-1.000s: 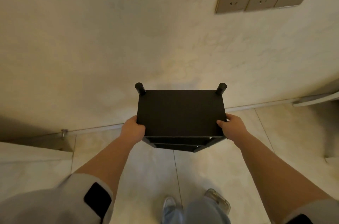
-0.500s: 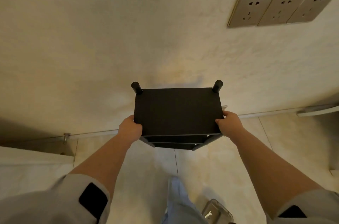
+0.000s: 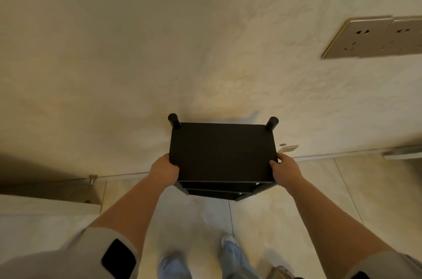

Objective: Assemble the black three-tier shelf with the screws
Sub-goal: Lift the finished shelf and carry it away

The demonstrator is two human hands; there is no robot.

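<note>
The black three-tier shelf [image 3: 222, 151] stands upright below me, seen from above, close to the beige wall. Two round black post tops stick up at its far corners. Two lower tiers show under the near edge. My left hand [image 3: 164, 171] grips the left near edge of the top board, fingers curled round it. At the right near corner my right hand [image 3: 285, 170] grips the board the same way. No screws are visible.
A beige wall [image 3: 159, 50] fills the upper view, with a row of metal sockets [image 3: 374, 37] at the right. A door stop [image 3: 92, 180] stands at the wall base on the left. Tiled floor [image 3: 285, 217] and my shoes lie below. A clear box corner [image 3: 279, 273] shows at the bottom.
The view has swung left, so the sockets slid toward the right edge. My feet have stepped. Both hands keep their grip on the shelf, which stays by the wall.
</note>
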